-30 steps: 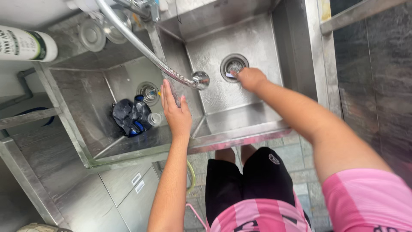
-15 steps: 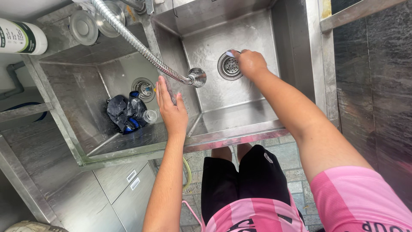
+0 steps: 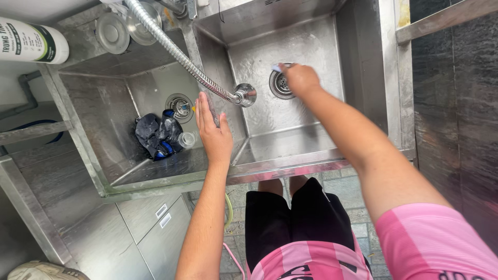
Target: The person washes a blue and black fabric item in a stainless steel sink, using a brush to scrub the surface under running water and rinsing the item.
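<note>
- The right hand [image 3: 300, 79] reaches into the right basin [image 3: 311, 119] at the upper centre of the frame, fingers clenched on a small pale cloth or sponge [image 3: 277, 68] pressed beside the drain [image 3: 280, 84].
- The left hand [image 3: 213, 134] lies released, fingers flat along the divider wall [image 3: 236, 140] between the two basins, grasping nothing.
- The right basin floor looks wet and bare around the drain; scrubbing there seems under way, with the walls and near rim probably left to do.
- The left basin [image 3: 93, 119] holds a dark blue bundle [image 3: 154, 136] and a small clear cup [image 3: 186, 139], untouched near its own drain.
- The flexible metal hose [image 3: 176, 54] slants over the divider, its spray head [image 3: 245, 95] hanging just left of the right hand, narrowing room there.
- Open room lies toward the right basin's right wall and front edge.
</note>
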